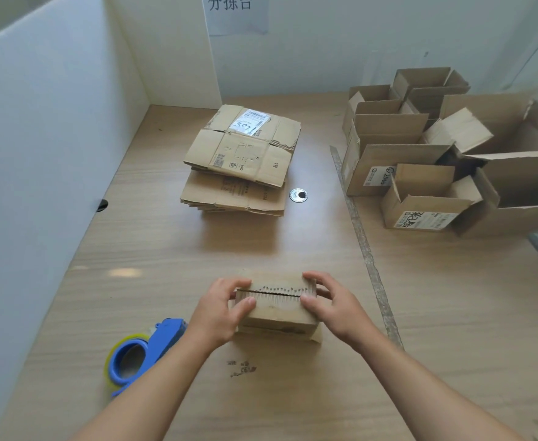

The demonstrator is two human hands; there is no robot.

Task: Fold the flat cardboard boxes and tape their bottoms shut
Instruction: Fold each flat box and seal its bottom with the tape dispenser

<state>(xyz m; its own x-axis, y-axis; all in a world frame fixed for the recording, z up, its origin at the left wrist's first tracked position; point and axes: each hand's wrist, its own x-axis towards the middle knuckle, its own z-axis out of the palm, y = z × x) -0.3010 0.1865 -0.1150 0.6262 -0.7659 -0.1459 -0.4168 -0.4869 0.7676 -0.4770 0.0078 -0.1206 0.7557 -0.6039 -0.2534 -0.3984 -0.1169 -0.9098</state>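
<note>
My left hand (226, 308) and right hand (331, 305) clasp a folded, seemingly untaped box (277, 308); assembled boxes (420, 160) sit upper right, flat stack (242, 160) awaits mid-frame.

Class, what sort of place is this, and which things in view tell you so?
Probably a packing or sorting bench: a stack of flat boxes on the table, folded boxes piled at the right, and a tape dispenser near the small box.

The left hand (220, 308) and right hand (331, 303) are showing bare, the fingers (242, 285) carrying short, plain nails. Behind the fingers, both forearms (153, 380) are showing bare as well, uncovered all the way to the view's lower edge.
</note>
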